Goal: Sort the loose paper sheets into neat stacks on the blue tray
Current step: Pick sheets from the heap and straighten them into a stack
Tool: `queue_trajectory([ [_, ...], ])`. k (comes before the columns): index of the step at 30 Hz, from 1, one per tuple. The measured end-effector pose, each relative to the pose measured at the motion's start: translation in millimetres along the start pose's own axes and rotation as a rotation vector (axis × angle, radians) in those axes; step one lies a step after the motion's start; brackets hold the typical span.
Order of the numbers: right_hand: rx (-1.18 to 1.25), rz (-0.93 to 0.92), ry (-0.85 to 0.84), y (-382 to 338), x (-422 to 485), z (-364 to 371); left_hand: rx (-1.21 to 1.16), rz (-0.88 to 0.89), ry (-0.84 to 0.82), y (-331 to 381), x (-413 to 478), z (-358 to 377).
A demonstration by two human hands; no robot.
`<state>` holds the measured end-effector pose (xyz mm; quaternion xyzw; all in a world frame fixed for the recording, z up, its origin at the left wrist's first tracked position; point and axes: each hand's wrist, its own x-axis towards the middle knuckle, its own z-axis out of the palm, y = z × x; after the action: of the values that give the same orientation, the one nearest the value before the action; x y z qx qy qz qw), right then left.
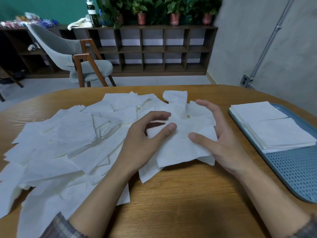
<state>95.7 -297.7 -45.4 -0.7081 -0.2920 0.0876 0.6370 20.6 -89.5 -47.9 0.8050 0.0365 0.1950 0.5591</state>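
Loose white paper sheets [68, 143] lie scattered in an overlapping pile across the left and middle of the wooden table [188, 194]. One sheet [178, 150] lies at the pile's right edge between my hands. My left hand [145, 136] hovers over it with fingers loosely curved and blurred, gripping nothing that I can see. My right hand [223, 141] is spread open at the sheet's right edge, thumb lying on the paper. The blue perforated tray [300, 177] at the right carries two neat stacks, a rear stack [257, 110] and a front stack [281, 133].
Bare tabletop runs along the near edge and between the pile and the tray. Beyond the table stand a grey chair [72, 54], a dark cubby shelf [154, 48] with potted plants and a bottle, and a grey wall at the right.
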Motion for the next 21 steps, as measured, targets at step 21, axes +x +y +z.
queue_trajectory([
  [21,-0.197,0.023,0.345,14.8,8.3,-14.0,0.581,0.329,-0.207,-25.1,-8.2,21.1],
])
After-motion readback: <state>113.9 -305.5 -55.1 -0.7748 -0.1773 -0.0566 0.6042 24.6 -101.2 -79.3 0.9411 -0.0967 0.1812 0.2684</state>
